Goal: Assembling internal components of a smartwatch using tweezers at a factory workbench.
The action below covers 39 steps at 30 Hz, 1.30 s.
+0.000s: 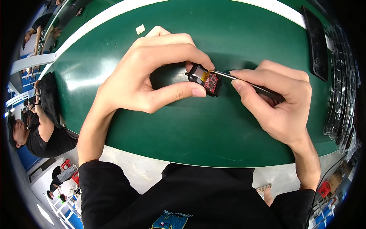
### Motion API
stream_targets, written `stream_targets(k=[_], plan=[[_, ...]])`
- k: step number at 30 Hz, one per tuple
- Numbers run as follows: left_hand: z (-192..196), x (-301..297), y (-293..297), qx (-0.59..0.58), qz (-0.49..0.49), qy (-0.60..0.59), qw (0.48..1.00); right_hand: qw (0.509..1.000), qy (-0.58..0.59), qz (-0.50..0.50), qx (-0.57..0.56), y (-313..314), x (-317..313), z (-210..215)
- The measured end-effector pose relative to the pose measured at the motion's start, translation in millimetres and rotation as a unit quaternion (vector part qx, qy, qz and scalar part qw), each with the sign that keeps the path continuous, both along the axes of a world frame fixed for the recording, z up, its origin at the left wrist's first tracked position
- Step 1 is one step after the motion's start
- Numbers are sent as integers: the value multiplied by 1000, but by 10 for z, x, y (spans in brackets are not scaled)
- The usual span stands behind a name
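Note:
My left hand [152,72] pinches a small black device [204,79] between thumb and fingers, just above the green table mat [213,129]. The device is open on top, showing a red circuit board and a yellow strip. My right hand [280,103] holds thin metal tweezers [244,82], gripped between thumb and index finger. The tweezer tips touch the device's upper edge by the yellow strip.
A black flat tray [316,42] and a stack of clear plastic trays [341,87] lie at the right edge of the mat. A small pale scrap [140,29] rests at the far side. Other people sit at benches to the left [38,133].

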<state>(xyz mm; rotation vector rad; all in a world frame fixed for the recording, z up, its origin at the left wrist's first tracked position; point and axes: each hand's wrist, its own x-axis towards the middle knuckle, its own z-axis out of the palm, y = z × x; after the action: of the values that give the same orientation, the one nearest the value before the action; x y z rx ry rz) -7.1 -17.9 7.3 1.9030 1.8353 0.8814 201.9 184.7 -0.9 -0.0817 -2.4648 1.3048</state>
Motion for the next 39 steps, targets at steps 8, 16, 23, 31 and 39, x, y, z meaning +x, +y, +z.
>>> stream_targets(k=[8, 16, 23, 31, 39], plan=[[3, 2, 10, -7, 4, -18, 1000, 1000, 11, 5, -3, 3, 6, -43], [8, 15, 19, -5, 13, -16, 1000, 1000, 10, 4, -2, 11, 8, -30], [11, 27, 7, -5, 21, -12, 1000, 1000, 21, 9, 3, 19, -3, -26], [-4, 0, 16, 5, 11, 13, 1000, 1000, 27, 5, 1, 14, 7, -65], [5, 34, 13, -3, 34, 0, 999, 998, 54, -10, 41, 31, 33, -51]])
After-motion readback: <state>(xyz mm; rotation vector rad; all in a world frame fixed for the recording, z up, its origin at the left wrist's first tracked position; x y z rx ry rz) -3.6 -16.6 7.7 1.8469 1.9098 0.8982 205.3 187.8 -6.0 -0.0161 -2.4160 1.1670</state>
